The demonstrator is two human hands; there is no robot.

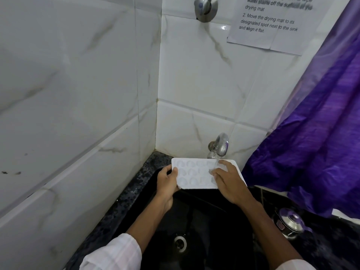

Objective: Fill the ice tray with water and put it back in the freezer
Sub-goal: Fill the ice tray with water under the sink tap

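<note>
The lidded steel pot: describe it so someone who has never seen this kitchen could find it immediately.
Start at the black sink in the tiled corner and look right, past the right hand. On the dark counter below the purple curtain sits the lidded steel pot, the only shiny round vessel there.

Both hands hold white ice tray (194,175) under running tap (220,145)

A home kitchen's washing corner: a black sink (194,221) set in a speckled dark counter (124,201), a wall tap (219,146) running above it, white marble-look tiles (194,75) behind, a steel pot (290,224) right of the sink, and a taped chore note (272,22) higher up.
</note>
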